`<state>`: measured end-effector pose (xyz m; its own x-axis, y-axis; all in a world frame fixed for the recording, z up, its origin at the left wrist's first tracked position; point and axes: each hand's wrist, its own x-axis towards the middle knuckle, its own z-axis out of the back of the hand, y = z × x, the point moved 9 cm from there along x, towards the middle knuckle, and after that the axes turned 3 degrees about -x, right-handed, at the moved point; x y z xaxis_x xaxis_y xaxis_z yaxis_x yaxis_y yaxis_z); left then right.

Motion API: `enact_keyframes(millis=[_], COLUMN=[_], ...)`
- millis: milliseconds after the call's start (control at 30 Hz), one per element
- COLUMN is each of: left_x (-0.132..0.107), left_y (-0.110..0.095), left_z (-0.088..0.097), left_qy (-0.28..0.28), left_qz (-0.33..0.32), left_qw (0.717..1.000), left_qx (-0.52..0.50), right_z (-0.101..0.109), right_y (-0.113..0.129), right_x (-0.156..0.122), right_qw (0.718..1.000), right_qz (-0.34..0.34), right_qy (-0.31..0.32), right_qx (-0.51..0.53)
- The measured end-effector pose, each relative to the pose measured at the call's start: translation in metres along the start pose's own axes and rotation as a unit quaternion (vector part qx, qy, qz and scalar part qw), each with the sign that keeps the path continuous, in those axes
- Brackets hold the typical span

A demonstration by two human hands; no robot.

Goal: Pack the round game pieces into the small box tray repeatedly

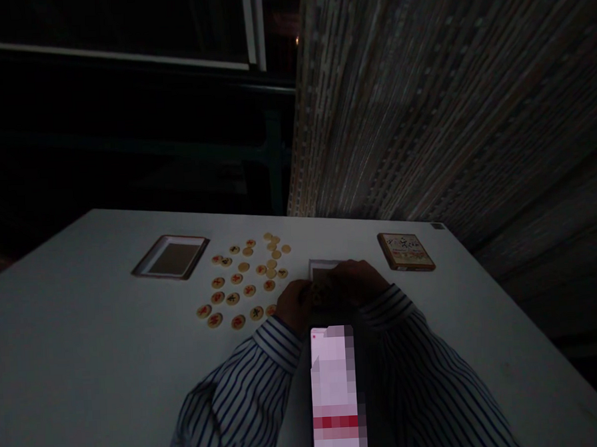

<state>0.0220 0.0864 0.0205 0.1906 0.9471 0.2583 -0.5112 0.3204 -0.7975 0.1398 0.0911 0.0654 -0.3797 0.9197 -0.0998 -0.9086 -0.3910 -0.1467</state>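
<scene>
Both hands meet over a small open box [320,264] with a pale rim on the white table. My left hand [293,305] is curled at its near left side, closed around something I cannot make out; faint round shapes show by its fingertips. My right hand [359,279] reaches across the box from the right, its fingers lost in shadow. To the left of my left hand lie several round wooden Chinese chess pieces [232,298], some with red characters, some with black. Farther back, several pieces [272,264] look blank on top and lie close together.
An open shallow box part [175,258] lies at the left on the white table [94,327]. A flat box with a printed cover [407,251] is at the right. A lit phone [334,388] is between my forearms. Behind the table hangs a string curtain [373,113].
</scene>
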Motion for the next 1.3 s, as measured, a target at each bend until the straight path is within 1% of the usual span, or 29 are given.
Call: enact_keyframes(millis=[167,300,400,500,600,733,833,900,1033,1133,1300], left_x=[0.000,0.003,0.004,0.005,0.006,0.011,0.022,0.032,0.050,0.052,0.045], left_y=[-0.003,-0.003,-0.003,-0.002,0.001,0.008,0.014,0.013,0.010,0.009,0.010], left_z=[0.005,0.016,0.028,0.039,0.049,0.062,0.069,0.073,0.079,0.074,0.055], left_qy=[-0.019,-0.067,-0.110,-0.137,-0.154,-0.165,-0.145,-0.121,-0.086,-0.063,0.009], left_qz=[-0.017,-0.023,-0.027,-0.029,-0.020,0.005,0.027,0.020,-0.006,-0.033,-0.061], left_qw=[1.000,0.997,0.993,0.989,0.986,0.983,0.986,0.990,0.996,0.991,0.974], left_qx=[-0.008,-0.021,-0.028,-0.039,-0.057,-0.078,-0.082,-0.065,0.033,0.114,0.217], right_z=[0.012,0.031,0.045,0.054,0.058,0.052,0.046,0.044,0.043,0.044,0.044], right_y=[-0.004,-0.006,-0.003,0.001,0.007,0.013,0.012,0.010,0.005,0.003,0.006], right_x=[0.000,0.002,0.005,0.011,0.017,0.022,0.022,0.020,0.017,0.015,0.014], right_qw=[1.000,0.999,0.997,0.994,0.992,0.993,0.994,0.995,0.995,0.995,0.997], right_qz=[-0.018,-0.032,-0.030,-0.033,-0.026,-0.014,-0.014,-0.015,-0.022,-0.029,-0.027], right_qy=[0.004,-0.036,-0.066,-0.088,-0.104,-0.093,-0.083,-0.079,-0.075,-0.069,-0.051], right_qx=[-0.001,0.019,0.034,0.053,0.068,0.069,0.065,0.062,0.063,0.064,0.048])
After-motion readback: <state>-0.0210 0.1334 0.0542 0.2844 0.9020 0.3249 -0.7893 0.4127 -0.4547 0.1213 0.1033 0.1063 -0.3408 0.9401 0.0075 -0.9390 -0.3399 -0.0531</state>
